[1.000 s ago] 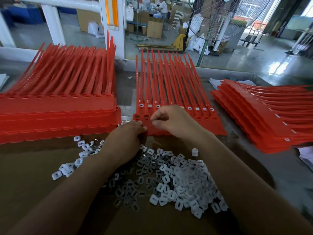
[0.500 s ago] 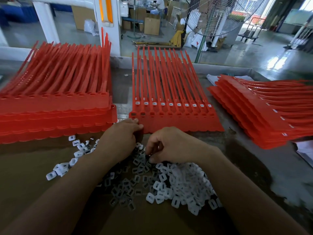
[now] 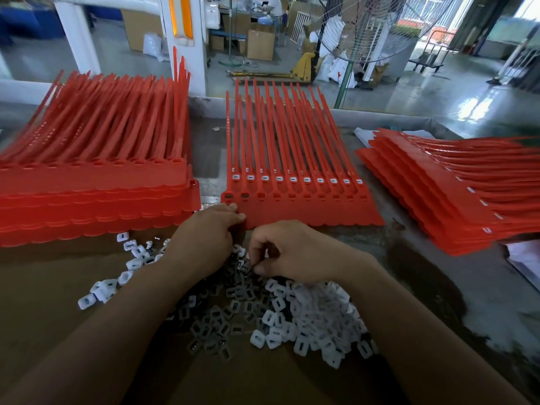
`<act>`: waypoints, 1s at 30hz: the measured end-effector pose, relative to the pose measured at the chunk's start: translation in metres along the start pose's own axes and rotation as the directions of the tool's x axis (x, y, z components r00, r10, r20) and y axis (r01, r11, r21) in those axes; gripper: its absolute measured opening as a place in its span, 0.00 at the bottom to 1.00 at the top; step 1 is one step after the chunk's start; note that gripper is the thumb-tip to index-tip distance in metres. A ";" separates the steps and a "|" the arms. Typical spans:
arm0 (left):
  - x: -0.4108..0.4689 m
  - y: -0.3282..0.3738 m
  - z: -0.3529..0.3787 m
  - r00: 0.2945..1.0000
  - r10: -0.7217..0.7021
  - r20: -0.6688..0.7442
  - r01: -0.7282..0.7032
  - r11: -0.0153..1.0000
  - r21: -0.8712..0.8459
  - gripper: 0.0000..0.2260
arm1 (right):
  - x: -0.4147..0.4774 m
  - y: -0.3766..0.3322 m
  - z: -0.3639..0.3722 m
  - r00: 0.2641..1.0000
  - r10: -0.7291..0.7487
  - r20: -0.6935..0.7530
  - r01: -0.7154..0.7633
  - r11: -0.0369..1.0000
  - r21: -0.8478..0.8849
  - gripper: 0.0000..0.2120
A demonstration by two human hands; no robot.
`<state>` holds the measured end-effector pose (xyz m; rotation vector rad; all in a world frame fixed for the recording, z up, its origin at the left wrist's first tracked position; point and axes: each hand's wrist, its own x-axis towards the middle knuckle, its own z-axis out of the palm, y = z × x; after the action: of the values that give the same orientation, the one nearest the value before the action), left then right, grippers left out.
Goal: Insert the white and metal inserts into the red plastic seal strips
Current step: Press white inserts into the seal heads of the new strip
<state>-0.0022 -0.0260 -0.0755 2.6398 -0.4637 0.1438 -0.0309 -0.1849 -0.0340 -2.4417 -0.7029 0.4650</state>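
**Picking an insert (image 3: 245, 266) for the red seal strips (image 3: 292, 209)**

A person's right hand (image 3: 295, 252) dips into the far edge of a heap of white and metal inserts (image 3: 306, 320) spread over a brown board (image 3: 43, 287) on the worktop (image 3: 438, 293). Its thumb and forefinger are pinched on a single piece. The left hand (image 3: 204, 241) rests just beyond it, fingers curled onto the near left corner of the middle stack of strip sheets; whether it clamps the sheet cannot be told. On the top sheet the two leftmost sockets (image 3: 236, 196) look filled, while the others along the row are open. A line of white inserts shows seated in a sheet farther back. A taller stack of strips (image 3: 96, 194) lies to the left. A fanned stack (image 3: 432, 206) to the right carries white inserts along its edges. Beyond the worktop stand a large fan (image 3: 380, 27) and a yellow pallet truck (image 3: 304, 65).
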 end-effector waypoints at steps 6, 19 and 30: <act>0.001 0.000 0.000 1.000 0.004 0.001 -0.004 1.000 -0.001 0.23 | -0.001 0.000 -0.003 0.999 0.001 -0.046 0.004 0.994 0.106 0.05; 0.000 -0.001 0.000 1.000 -0.007 0.009 0.007 1.000 -0.005 0.24 | -0.001 0.004 -0.005 0.997 0.003 -0.071 0.005 0.993 0.119 0.11; -0.002 0.002 -0.001 1.000 -0.014 0.003 0.014 1.000 -0.006 0.24 | 0.013 0.019 -0.025 0.914 0.132 -0.385 -0.082 0.986 0.143 0.11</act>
<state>-0.0045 -0.0266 -0.0735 2.6374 -0.4463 0.1346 -0.0019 -0.2016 -0.0281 -2.3599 -0.3582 0.0461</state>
